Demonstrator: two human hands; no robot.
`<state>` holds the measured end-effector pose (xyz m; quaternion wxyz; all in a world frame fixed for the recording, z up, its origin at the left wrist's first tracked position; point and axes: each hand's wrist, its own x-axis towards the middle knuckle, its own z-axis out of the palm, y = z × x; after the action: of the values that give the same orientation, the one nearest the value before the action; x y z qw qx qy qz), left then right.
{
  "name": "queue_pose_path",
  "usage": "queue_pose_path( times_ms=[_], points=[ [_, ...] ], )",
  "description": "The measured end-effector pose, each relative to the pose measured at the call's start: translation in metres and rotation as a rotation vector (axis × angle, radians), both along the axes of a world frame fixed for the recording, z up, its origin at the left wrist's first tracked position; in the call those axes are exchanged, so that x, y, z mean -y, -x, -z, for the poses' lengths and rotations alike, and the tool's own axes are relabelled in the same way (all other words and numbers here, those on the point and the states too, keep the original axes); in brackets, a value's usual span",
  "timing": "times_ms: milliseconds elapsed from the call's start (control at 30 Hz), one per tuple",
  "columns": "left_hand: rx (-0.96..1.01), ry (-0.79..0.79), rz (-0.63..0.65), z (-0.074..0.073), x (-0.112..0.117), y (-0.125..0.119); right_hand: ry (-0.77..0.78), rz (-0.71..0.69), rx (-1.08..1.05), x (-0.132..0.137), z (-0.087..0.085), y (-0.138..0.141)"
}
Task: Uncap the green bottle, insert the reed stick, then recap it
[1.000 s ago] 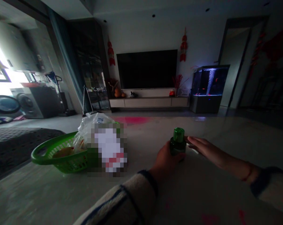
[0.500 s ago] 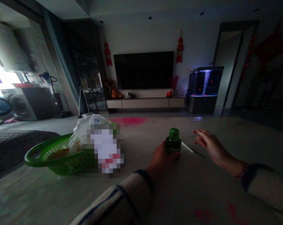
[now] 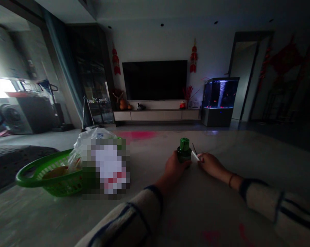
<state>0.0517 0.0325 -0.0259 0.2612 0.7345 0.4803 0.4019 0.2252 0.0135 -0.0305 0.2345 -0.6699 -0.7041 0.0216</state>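
Note:
My left hand (image 3: 173,168) is wrapped round a small dark-green bottle (image 3: 184,155) with a shiny green cap. The bottle stands upright on the table (image 3: 196,199). Just to its right, my right hand (image 3: 210,164) is closed on a thin white stick (image 3: 195,155) that points toward the bottle. A slim dark rod (image 3: 194,148) sticks up beside the white stick at the same fingertips; I cannot tell whether the two are joined. Part of the bottle is hidden behind my left fingers.
A green plastic basket (image 3: 64,188) with a clear plastic bag (image 3: 89,137) stands on the left of the table. A blurred white-and-red item (image 3: 110,168) lies against its right side. Farther back are a television (image 3: 155,80) and a lit fish tank (image 3: 220,94).
My right hand has moved left and down to the stick and closed on it; it was open above the table before. My left hand still holds the bottle.

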Motion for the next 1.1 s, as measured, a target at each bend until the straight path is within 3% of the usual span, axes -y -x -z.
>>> queue_pose_path(
  times_ms=[100,233,333,400,533,633,733,833,933,1033,1100],
  points=[
    [-0.025,-0.035,-0.046,0.002,-0.010,-0.012,-0.069,-0.030,-0.034,-0.004,0.002,0.009],
    [0.052,-0.132,-0.007,0.004,-0.010,-0.012,-0.213,0.016,-0.191,0.006,-0.003,0.010],
    [0.048,-0.172,-0.198,-0.006,-0.001,-0.001,-0.318,0.002,-0.291,0.020,-0.015,0.003],
    [0.041,-0.156,-0.131,-0.019,0.008,0.007,-0.336,-0.056,-0.308,0.029,-0.022,-0.003],
    [0.151,0.071,0.077,-0.053,0.028,0.021,-0.318,-0.169,-0.286,0.044,-0.032,-0.004],
    [0.142,0.096,0.144,-0.071,0.046,0.027,-0.259,-0.243,-0.252,0.055,-0.035,0.003],
    [0.121,0.147,0.241,-0.079,0.061,0.031,-0.194,-0.288,-0.098,0.066,-0.036,0.009],
    [-0.042,0.200,0.409,-0.078,0.068,0.038,-0.196,-0.276,0.233,0.075,-0.036,0.008],
    [-0.181,0.157,0.419,-0.074,0.064,0.047,-0.210,-0.225,0.358,0.075,-0.037,0.004],
    [-0.265,0.092,0.345,-0.070,0.055,0.056,-0.117,-0.201,-0.020,0.070,-0.040,0.001],
    [-0.179,0.283,0.443,-0.069,0.049,0.061,0.084,-0.276,-0.501,0.067,-0.045,0.000]
  ],
)
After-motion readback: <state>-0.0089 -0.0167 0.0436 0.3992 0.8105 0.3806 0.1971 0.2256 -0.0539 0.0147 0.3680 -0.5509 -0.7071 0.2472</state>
